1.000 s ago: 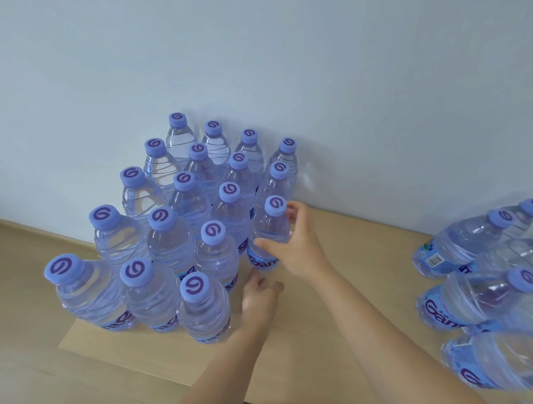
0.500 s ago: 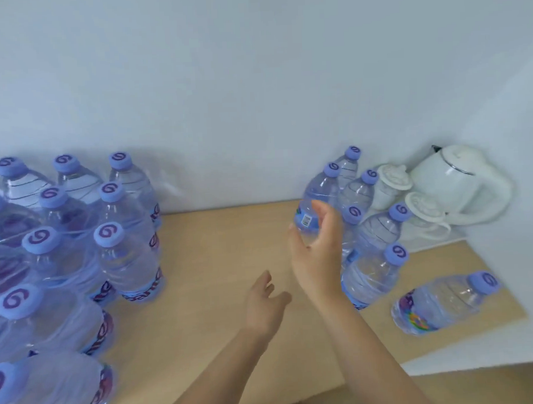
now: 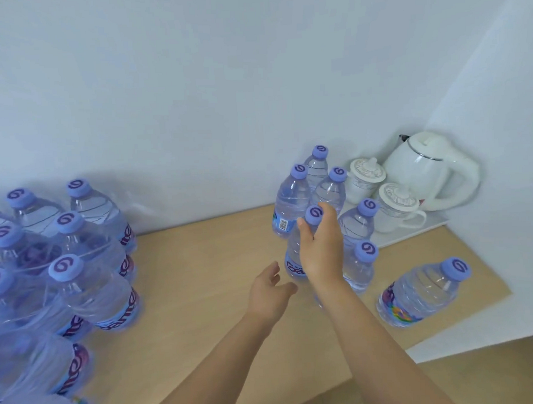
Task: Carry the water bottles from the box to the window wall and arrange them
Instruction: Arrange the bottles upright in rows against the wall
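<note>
Several clear water bottles with purple caps stand in a packed group [image 3: 69, 265] on the left of the wooden surface, against the white wall. A smaller cluster [image 3: 292, 197] stands on the right by the kettle. My right hand [image 3: 320, 248] grips the upper body of one bottle [image 3: 314, 214] at the front of that cluster, thumb on its left side. Just below and to the left, my left hand [image 3: 270, 290] hovers with relaxed fingers and holds nothing. One more bottle [image 3: 425, 289] stands apart at the far right.
A white electric kettle [image 3: 432, 170] and two lidded white cups [image 3: 366, 176] sit on a white tray [image 3: 413, 236] in the corner. The wooden surface [image 3: 207, 265] lies bare between the two bottle groups. Its right edge drops off near the lone bottle.
The view swung right. My right hand let go of a bottle in the left group, crossed to the right cluster and closed round a bottle there. My left hand followed, still holding nothing.
</note>
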A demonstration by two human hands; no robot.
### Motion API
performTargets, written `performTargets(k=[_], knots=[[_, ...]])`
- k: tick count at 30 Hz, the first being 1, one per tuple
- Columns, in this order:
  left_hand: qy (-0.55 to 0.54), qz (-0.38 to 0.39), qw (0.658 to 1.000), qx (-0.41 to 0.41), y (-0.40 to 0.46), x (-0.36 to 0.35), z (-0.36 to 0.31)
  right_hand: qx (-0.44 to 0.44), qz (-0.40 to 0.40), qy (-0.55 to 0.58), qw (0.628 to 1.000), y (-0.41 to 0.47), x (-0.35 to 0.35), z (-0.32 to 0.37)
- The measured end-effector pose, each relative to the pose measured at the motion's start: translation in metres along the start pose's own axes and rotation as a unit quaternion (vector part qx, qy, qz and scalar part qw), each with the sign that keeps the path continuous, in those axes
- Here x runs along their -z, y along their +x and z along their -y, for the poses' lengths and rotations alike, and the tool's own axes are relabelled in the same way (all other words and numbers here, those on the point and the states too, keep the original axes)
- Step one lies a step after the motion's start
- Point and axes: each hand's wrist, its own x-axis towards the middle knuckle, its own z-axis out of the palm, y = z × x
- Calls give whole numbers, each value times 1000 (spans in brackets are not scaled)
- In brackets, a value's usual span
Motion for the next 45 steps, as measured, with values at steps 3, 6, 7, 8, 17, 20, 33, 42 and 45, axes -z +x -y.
performTargets(k=[3,6,7,8,17,20,33,42,45], knots=[[36,-6,999,-24,-4,13,4,46,6,-43,998,-4,4,14],[67,-14,994,-84,-15,28,6,51,-6,12,999,-1,11,39],[49,-25,994,-98,-19,33,6,47,-3,35,998,0,12,47],[32,-50,993,-102,-22,39,7,46,7,51,998,0,12,55],[-7,-237,969,-69,-74,91,20,-11,267,-31,963,-21,-40,82],[-10,-267,963,-33,-89,107,29,-4,295,-29,955,-37,-62,90],[-103,-379,919,14,-108,130,71,189,347,85,915,-135,-108,108],[-105,-375,914,114,-105,134,82,267,328,66,904,-169,-132,102],[-57,-381,914,124,-104,139,84,283,327,67,899,-173,-134,103]])
